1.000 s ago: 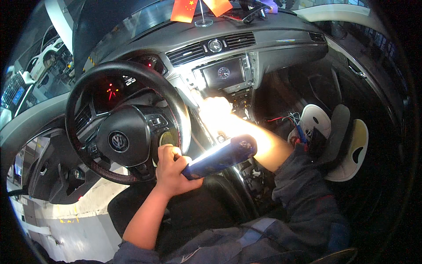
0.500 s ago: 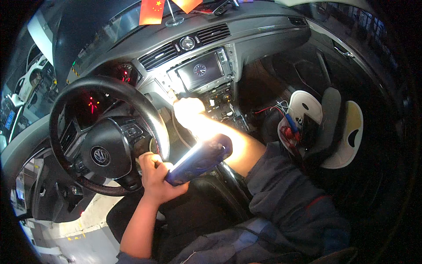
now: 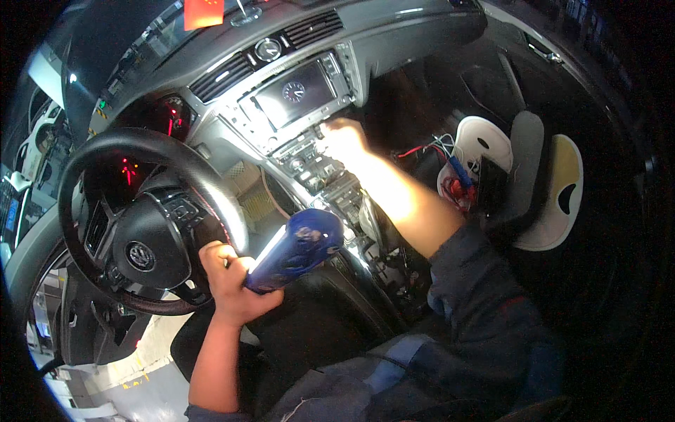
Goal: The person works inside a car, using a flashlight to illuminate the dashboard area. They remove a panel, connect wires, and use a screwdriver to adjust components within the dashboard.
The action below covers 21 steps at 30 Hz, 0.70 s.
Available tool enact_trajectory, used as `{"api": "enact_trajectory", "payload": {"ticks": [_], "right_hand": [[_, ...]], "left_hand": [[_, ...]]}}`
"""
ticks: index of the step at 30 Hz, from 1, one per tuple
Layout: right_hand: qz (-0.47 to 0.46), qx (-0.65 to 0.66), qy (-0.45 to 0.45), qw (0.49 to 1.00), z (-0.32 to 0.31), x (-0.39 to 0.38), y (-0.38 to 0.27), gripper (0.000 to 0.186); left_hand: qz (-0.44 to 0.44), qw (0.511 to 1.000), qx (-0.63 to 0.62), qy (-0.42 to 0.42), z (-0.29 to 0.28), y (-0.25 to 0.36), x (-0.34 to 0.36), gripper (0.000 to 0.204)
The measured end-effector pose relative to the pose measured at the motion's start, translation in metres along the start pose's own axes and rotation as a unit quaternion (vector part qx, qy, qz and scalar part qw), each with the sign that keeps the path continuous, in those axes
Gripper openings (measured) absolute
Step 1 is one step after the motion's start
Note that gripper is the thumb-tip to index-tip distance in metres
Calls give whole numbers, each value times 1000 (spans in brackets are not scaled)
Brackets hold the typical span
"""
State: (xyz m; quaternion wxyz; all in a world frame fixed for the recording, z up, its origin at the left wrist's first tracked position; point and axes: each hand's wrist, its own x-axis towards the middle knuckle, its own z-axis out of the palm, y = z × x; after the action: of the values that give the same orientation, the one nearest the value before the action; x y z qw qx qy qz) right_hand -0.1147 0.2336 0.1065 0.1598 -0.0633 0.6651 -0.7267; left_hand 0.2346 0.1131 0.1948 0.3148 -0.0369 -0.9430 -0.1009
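My left hand (image 3: 235, 285) is wrapped round a blue work light (image 3: 299, 250), held beside the steering wheel's right rim. Its bright beam falls on the dashboard and washes out part of my right arm. My right hand (image 3: 346, 141) reaches to the centre console, at the lower right edge of the display screen (image 3: 292, 93). Those fingers look curled in against the console, but glare hides what they hold, if anything. Below the screen the control panel (image 3: 299, 163) is exposed, its trim off, with bare slots and fittings running down the console (image 3: 362, 218).
The steering wheel (image 3: 144, 257) stands at the left, with red warning lights lit behind it. On the passenger side lie two pale, rounded panels (image 3: 485, 133) (image 3: 562, 204), a dark seat part between them, and a bundle of red, white and blue wires (image 3: 460, 176). A red flag (image 3: 204, 13) stands on the dashboard.
My right hand has moved rightward along the screen's lower edge, uncovering the control panel. My left hand keeps its hold on the work light. The whole view has shifted slightly.
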Motion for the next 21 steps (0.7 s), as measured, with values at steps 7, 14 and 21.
{"api": "enact_trajectory", "payload": {"ticks": [7,14,21], "right_hand": [[57,113,-25,992,-4,28,8,26],[45,145,-16,988,-3,33,10,19],[48,116,-119,985,40,-10,11,15]], "left_hand": [[18,1000,9,-20,-1,-1,1,53],[19,1000,8,-15,2,-4,-2,53],[10,1000,5,-8,-1,0,0,52]]}}
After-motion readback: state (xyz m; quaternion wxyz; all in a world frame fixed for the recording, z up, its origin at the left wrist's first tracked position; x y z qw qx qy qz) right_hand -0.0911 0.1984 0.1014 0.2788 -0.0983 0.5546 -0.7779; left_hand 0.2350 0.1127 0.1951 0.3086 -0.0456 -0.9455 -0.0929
